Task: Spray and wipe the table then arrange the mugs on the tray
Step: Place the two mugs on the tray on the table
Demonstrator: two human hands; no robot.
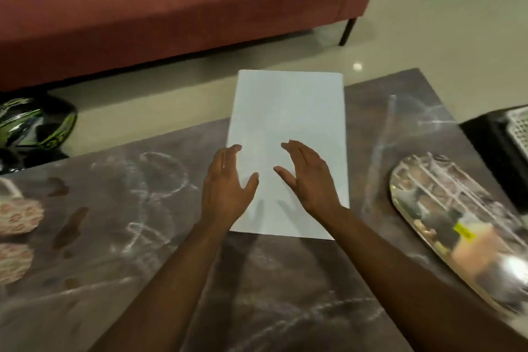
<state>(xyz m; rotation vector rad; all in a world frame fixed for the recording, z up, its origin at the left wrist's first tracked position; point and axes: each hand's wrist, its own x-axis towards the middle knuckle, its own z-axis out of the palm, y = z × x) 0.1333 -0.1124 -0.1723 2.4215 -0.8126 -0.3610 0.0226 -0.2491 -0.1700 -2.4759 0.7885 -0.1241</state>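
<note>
A white rectangular sheet (288, 123) lies on the brown marble table (128, 237), its far end hanging over the table's back edge. My left hand (225, 188) and my right hand (310, 177) hover open just above the sheet's near half, fingers spread, holding nothing. A shiny oval metal tray (445, 208) sits on the table at the right. Two mugs with a pink lip print stand at the left edge, one (18, 216) behind the other (13, 263). Dark wet stains (71, 226) mark the table beside them. No spray bottle is in view.
A dark red sofa (171, 3) stands beyond the table, with pale tiled floor (443, 23) between. A green and black helmet (31, 126) lies on the floor at the left. A black box (497, 146) sits at the table's right edge.
</note>
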